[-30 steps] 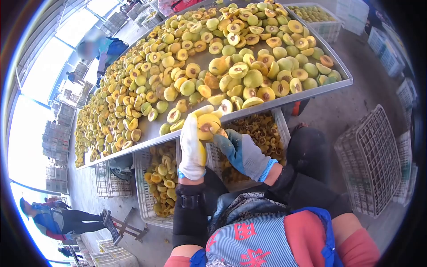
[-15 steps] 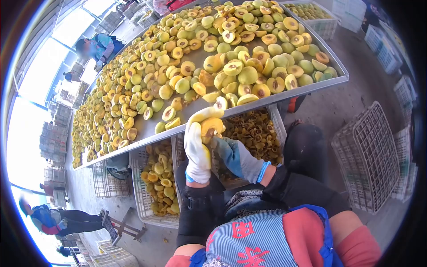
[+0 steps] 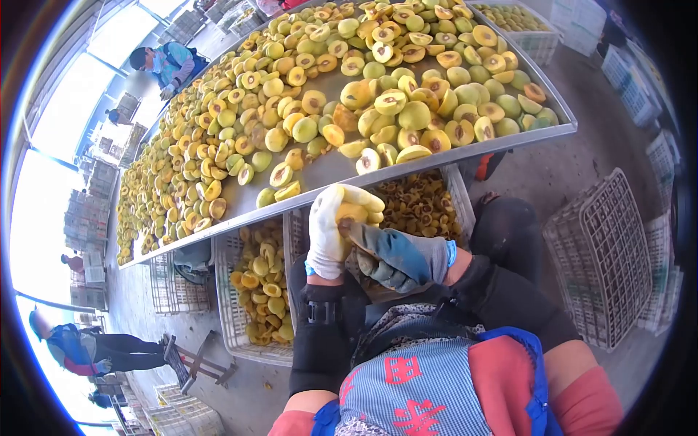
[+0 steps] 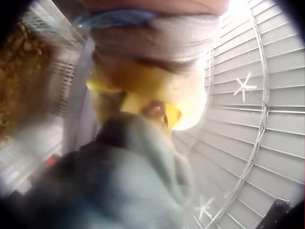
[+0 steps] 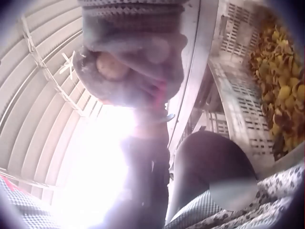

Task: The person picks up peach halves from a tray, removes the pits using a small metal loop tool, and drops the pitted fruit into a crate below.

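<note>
My left hand (image 3: 331, 229), in a white and yellow glove, grips a yellow fruit half (image 3: 352, 212) below the tray's front edge. Against that fruit, the fingertips of my right hand (image 3: 400, 256) in its blue-grey glove stand beside the brown stone. The left wrist view shows the stone (image 4: 155, 109) in the yellow flesh just above the blurred right glove (image 4: 128, 167). Several right fingers look curled, but whatever lies inside them is hidden. A metal tray (image 3: 320, 168) heaped with halved fruit (image 3: 305, 129) spans the area in front.
Below the tray sit a crate of fruit pieces (image 3: 270, 291) and another with brown-yellow scraps (image 3: 422, 207). Empty crates (image 3: 603, 258) lean at the right. One person (image 3: 163, 65) is behind the tray's left side; another (image 3: 73, 349) is at the lower left near a stool (image 3: 203, 363).
The left fingers have curled farther over the fruit half, which shows less. My right hand has turned, with its lower fingers showing more. The distant person behind the tray has come into clearer view.
</note>
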Motion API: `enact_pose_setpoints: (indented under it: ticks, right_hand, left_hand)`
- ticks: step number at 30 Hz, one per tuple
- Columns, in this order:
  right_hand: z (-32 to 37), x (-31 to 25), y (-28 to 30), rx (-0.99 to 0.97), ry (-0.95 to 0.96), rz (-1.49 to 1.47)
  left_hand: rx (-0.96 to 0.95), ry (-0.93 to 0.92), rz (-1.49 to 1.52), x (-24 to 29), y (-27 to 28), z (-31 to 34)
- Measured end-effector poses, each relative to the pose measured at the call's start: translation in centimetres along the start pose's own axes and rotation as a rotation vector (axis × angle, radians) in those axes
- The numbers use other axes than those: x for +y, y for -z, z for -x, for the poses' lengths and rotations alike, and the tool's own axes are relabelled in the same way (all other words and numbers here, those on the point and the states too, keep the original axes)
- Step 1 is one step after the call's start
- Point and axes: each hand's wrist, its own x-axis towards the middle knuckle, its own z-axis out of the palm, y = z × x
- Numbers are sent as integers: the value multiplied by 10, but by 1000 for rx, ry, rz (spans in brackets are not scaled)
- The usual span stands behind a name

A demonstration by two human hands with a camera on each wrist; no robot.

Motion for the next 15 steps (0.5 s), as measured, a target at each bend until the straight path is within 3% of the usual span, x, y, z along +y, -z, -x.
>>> enact_pose_setpoints:
  ticks: [1, 5, 7, 10, 12, 14, 15]
  right_hand:
    - [1, -4, 0, 51, -60, 56]
    - [-14, 12, 14, -157, -66, -188]
    - [-8, 6, 7, -192, -28, -199]
    - [-1, 1, 6, 1, -19, 68]
    - [-15, 25, 18, 48, 389, 444]
    - [-17, 37, 30, 193, 436, 837]
    - [-9, 29, 29, 312, 267, 1043]
  left_hand:
    - [7, 26, -13, 0, -2, -1]
    - [-34, -83, 380, -15, -7, -3]
    - [90, -29, 472, -12, -16, -4]
    - [130, 5, 579, -12, -14, -2]
    - [113, 5, 679, -12, -7, -1]
    - [106, -161, 770, -14, 28, -4]
    - [107, -237, 753, -6, 47, 0]
